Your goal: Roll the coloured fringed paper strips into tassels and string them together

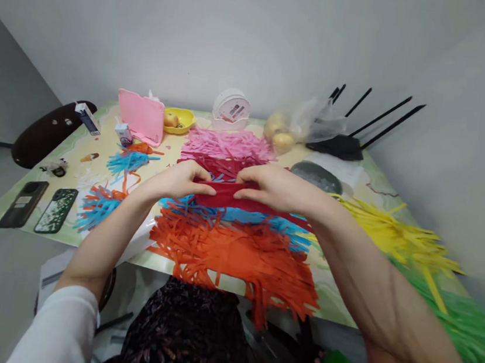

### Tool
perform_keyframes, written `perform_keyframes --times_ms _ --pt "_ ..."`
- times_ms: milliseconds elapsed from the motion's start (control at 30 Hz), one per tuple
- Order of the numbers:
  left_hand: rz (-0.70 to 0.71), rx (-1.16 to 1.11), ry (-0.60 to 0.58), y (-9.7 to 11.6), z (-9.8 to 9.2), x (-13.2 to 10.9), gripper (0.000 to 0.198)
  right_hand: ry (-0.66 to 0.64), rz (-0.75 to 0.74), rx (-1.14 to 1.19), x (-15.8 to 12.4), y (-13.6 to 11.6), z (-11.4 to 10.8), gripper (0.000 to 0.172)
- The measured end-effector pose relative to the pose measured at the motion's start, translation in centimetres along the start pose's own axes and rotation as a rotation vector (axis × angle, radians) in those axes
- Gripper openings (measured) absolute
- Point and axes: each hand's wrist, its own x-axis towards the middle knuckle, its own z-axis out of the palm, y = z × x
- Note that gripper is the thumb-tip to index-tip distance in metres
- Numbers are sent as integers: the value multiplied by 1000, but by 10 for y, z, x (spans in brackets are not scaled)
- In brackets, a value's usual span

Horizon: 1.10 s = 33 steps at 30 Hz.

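Between my two hands stretches a dark red sheet of fringed tissue paper. My left hand pinches its left part between thumb and fingers. My right hand grips it a little further right in the same way. Beneath and nearer to me lies blue fringed paper, partly covered by the red. A wide piece of orange fringed paper hangs over the table's front edge. Just beyond my hands is pink fringed paper.
Yellow fringe and green fringe lie on the right. Blue-and-orange tassels and two phones are on the left. A pink tablet case, a yellow bowl and a white round container stand at the back.
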Motion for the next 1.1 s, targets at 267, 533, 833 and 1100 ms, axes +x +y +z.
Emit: perform_keyframes --times_ms 267,533,833,1100 --pt "9 -27 -28 -5 -2 -4 37 -11 27 250 -7 11 3 33" --pt "28 -84 -52 -8 4 -6 36 27 38 363 -15 10 14 31" --pt "13 -202 7 -14 12 -9 31 139 109 453 -20 14 24 26" --pt "13 -598 285 -24 41 -16 28 453 238 948 -33 5 61 25"
